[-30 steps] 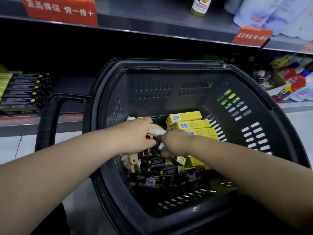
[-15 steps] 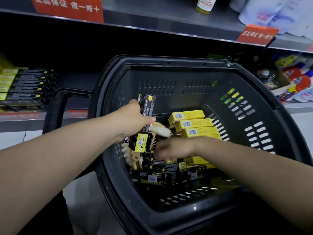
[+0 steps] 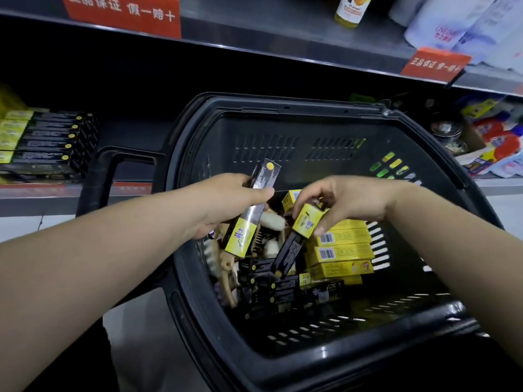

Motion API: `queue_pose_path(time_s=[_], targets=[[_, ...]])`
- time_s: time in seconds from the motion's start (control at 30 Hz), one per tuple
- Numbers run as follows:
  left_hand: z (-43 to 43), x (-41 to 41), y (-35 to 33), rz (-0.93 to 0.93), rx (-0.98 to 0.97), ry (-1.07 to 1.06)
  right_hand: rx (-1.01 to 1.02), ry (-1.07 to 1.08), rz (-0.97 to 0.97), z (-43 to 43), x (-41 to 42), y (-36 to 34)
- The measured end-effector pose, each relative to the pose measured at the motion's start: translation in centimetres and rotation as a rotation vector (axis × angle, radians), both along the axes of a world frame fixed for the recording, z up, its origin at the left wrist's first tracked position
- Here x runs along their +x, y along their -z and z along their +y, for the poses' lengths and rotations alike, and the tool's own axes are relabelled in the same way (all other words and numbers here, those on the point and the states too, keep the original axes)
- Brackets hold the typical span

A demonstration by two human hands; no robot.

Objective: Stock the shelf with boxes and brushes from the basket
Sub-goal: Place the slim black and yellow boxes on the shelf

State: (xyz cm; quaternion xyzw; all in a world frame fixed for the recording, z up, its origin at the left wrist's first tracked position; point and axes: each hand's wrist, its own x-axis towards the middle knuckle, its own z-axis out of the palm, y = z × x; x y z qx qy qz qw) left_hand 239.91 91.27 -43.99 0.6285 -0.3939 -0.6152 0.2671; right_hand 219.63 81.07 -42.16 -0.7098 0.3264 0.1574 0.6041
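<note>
A black plastic basket (image 3: 283, 108) stands before the shelf, holding several black-and-yellow boxes (image 3: 283, 287), yellow boxes (image 3: 343, 251) and pale wooden brushes (image 3: 226, 267). My left hand (image 3: 226, 202) grips a long black-and-yellow box (image 3: 252, 210), lifted upright over the basket's left side. My right hand (image 3: 339, 202) pinches the yellow end of a second such box (image 3: 297, 239), whose black end still leans among the others. A row of matching black boxes (image 3: 51, 142) lies on the lower shelf at the left.
The basket's handle (image 3: 104, 171) juts toward the lower shelf (image 3: 42, 196). An upper shelf edge (image 3: 283, 49) carries red price signs (image 3: 121, 12), a bottle (image 3: 349, 9) and white packs. Colourful goods (image 3: 492, 142) crowd the lower shelf at right.
My left hand has raised its box higher out of the basket. My right hand has taken hold of a second box and tipped its yellow end up.
</note>
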Motion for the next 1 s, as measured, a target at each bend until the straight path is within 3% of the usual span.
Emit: queue_pose_path(time_s=[0.2, 0.43, 0.57, 0.73, 0.87, 1.0], targets=[[0.2, -0.2, -0.6, 0.180, 0.027, -0.052, 0.185, 0.126, -0.256, -0.3, -0.4, -0.8], [0.6, 0.0, -1.1, 0.290, 0.034, 0.010, 0.362, 0.370, -0.360, 1.1, 1.3, 0.0], [0.2, 0.2, -0.9, 0.313, -0.017, -0.144, 0.352, 0.597, -0.343, 2.4, 3.1, 0.6], [-0.2, 0.1, -0.7, 0.298, -0.030, -0.292, 0.197, 0.303, -0.104, 4.0, 4.2, 1.3], [-0.5, 0.1, -0.5, 0.289, -0.012, -0.343, 0.115, 0.280, -0.029, 2.1, 2.7, 0.3], [-0.7, 0.0, -0.4, 0.245, -0.014, -0.384, 0.071, 0.108, 0.058, -0.2, -0.6, -1.8]])
